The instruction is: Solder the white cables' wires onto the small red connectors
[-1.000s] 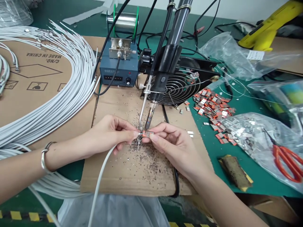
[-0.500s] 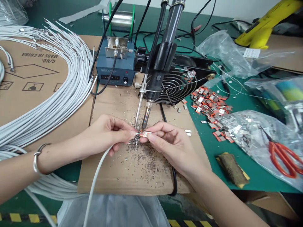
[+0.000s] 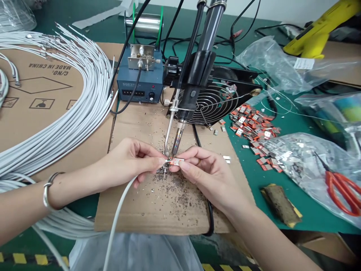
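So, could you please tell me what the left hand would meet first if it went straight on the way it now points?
The left hand would probably meet the connector first, then the right hand holding it; the iron looks close to that line, but depth is unclear.

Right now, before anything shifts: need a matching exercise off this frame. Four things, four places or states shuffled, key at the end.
Things
1. Left hand
2. Right hand
3. Solder wire spool
4. Red-handled scissors

Places or states
A. Pinching the USB connector
B. Lying on the clear plastic bag of small parts
C. Pinching the white cable near its end
D. Above the blue solder feeder in the picture

Pairs: 1-C, 2-A, 3-D, 4-B
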Motion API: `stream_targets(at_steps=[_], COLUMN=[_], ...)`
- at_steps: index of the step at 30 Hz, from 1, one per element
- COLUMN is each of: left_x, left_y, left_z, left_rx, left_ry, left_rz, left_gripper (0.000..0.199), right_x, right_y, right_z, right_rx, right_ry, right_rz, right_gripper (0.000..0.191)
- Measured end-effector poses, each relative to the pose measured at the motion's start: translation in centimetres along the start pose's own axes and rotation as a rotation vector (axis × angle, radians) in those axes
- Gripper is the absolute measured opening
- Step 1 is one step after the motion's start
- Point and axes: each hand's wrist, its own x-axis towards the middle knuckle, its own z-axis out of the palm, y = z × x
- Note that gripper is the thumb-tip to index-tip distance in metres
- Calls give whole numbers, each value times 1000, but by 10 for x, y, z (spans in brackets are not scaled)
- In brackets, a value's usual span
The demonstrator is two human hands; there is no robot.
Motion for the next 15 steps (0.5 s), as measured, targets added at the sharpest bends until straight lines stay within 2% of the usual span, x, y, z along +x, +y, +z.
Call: stream_targets(at_steps=[10, 13, 15], left_x=[2, 9, 8], left_y=[2, -2, -8], left_z=[-3, -3, -2], left_rx=[-7, -25, -70], left_ry=[-18, -4, -10], left_rz=[-4, 11, 40], left_gripper=[13, 13, 12], right_x=[1, -7, -5], right_y=[-2, -1, 4], right_z=[2, -1, -3], right_rx=[-78, -201, -361], right_ry=[79, 116, 98], right_rz=[34, 58, 18], right_gripper=[11, 16, 17])
